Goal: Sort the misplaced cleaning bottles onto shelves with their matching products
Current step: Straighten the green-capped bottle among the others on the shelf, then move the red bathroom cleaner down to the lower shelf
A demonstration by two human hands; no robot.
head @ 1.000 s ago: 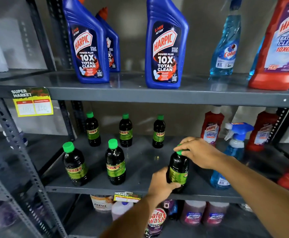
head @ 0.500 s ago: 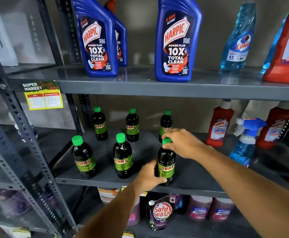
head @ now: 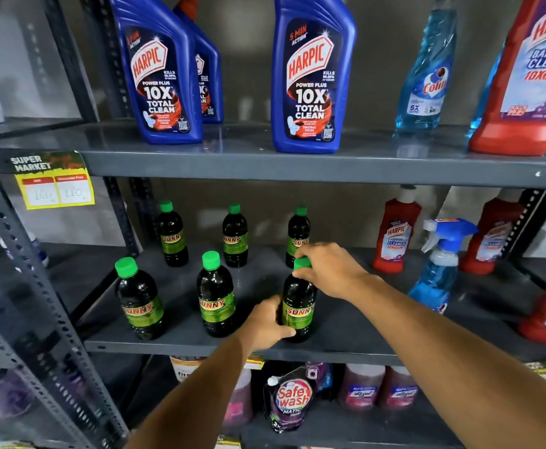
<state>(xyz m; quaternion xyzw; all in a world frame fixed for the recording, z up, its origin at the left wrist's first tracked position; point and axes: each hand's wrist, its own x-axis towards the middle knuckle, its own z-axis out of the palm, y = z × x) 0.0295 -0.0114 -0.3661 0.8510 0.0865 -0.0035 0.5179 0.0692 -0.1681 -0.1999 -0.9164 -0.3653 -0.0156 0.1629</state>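
A dark Sunny bottle (head: 298,306) with a green cap stands upright in the front row of the grey middle shelf (head: 346,335). My left hand (head: 267,322) wraps its lower body from the left. My right hand (head: 328,268) pinches its green cap from the right. Two more Sunny bottles (head: 216,299) stand left of it in the front row, and three stand in the row behind (head: 234,236). A blue Colin spray bottle (head: 440,264) stands to the right on the same shelf, between red Harpic bottles (head: 396,234).
The top shelf (head: 232,163) carries blue Harpic bottles (head: 310,76), a Colin bottle (head: 427,76) and a red Harpic bathroom cleaner (head: 524,79). The bottom shelf holds a Safewash pouch (head: 292,400) and pink bottles (head: 361,387). A perforated upright (head: 31,280) rises at the left.
The Sunny bottle in my two hands has shifted left along the front of the shelf and now stands in line with the other two front bottles. The camera has moved closer.
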